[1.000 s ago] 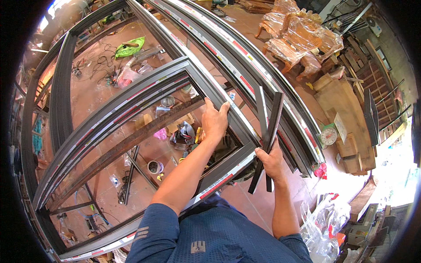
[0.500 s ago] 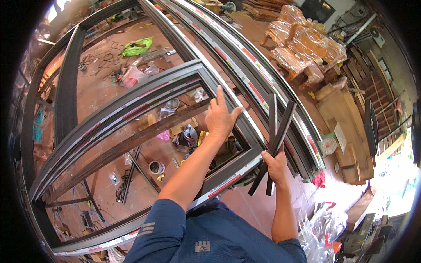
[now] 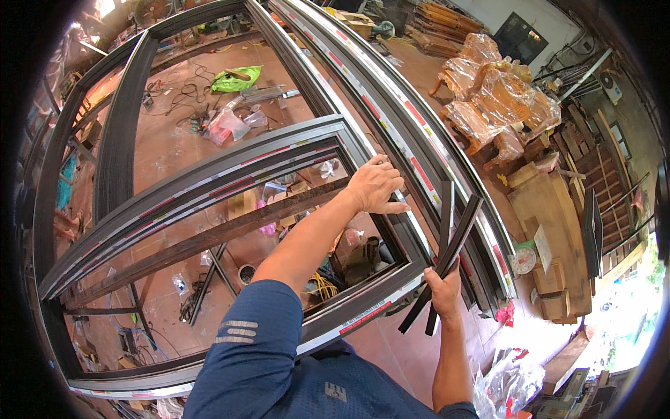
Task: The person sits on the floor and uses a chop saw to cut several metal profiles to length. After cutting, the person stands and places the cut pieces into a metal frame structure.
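A dark grey sash frame (image 3: 230, 157) with silver edges and red-and-white tape lies across a larger dark frame in front of me. Over its right-hand bar, near the far corner, rests my left hand (image 3: 373, 187); the fingers bend down toward the outer edge and the thumb sticks out apart. Nothing shows in that hand. My right hand (image 3: 444, 293) is closed round two short black strips (image 3: 457, 234), which cross each other in an X just off the frame's near right corner. Their lower ends poke out below the hand.
Long taped profiles (image 3: 398, 133) run along the right. Beyond them stand plastic-wrapped wooden furniture (image 3: 499, 91), a dial scale (image 3: 522, 261) and cardboard (image 3: 551, 230). Below the frame, the tiled floor holds a round tub (image 3: 246, 273), cables and plastic bags. Clear plastic wrap (image 3: 513, 380) lies at lower right.
My left hand has come down over the bar, its raised index finger now bent. The right hand still grips the strips. The whole view has shifted slightly.
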`<state>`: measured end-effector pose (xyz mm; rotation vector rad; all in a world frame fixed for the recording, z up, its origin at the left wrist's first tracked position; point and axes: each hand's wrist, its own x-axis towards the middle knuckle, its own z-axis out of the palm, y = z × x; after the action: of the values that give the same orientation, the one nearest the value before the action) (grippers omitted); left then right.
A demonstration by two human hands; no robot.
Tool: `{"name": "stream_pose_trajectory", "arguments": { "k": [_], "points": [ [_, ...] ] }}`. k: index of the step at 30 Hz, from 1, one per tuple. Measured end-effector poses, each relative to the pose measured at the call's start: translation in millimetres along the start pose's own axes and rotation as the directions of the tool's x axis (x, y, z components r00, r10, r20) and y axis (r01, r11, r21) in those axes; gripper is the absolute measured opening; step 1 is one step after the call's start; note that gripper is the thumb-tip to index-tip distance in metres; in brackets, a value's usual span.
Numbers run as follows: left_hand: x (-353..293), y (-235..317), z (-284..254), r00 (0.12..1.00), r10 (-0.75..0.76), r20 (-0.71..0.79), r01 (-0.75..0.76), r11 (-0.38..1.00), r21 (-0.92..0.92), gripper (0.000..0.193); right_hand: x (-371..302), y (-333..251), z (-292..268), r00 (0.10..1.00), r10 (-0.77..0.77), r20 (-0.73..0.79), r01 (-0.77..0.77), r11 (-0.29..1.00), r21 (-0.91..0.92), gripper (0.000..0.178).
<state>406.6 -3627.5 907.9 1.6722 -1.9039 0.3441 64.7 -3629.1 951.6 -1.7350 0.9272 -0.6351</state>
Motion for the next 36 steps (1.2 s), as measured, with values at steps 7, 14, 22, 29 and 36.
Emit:
{"name": "stream_pose_trajectory", "arguments": {
  "k": [7, 14, 22, 29, 36],
  "points": [
    [13, 8, -15, 0.988, -0.052, 0.149, 0.053, 0.999, -0.003, 0.073, 0, -6, -2, 0.999, -0.031, -0.008, 0.030, 0.999, -0.026, 0.061],
    [7, 9, -13, 1.000, 0.001, 0.017, 0.000, 1.000, -0.025, 0.070, 0, -1, 0, 0.996, -0.086, -0.024, 0.085, 0.996, -0.040, 0.063],
    [8, 6, -10, 0.997, 0.063, -0.037, -0.061, 0.997, 0.057, 0.079, 3, 21, 0, 0.993, -0.109, -0.048, 0.110, 0.994, 0.015, 0.064],
    [18, 3, -3, 1.000, 0.026, 0.007, -0.026, 1.000, 0.016, 0.063, 0, 2, 0, 0.993, -0.116, -0.011, 0.114, 0.985, -0.129, 0.073],
    [22, 12, -14, 1.000, -0.013, 0.003, 0.013, 0.999, -0.032, 0.066, -10, 20, -20, 0.998, 0.014, -0.066, -0.013, 1.000, 0.012, 0.061]
  ]
}}
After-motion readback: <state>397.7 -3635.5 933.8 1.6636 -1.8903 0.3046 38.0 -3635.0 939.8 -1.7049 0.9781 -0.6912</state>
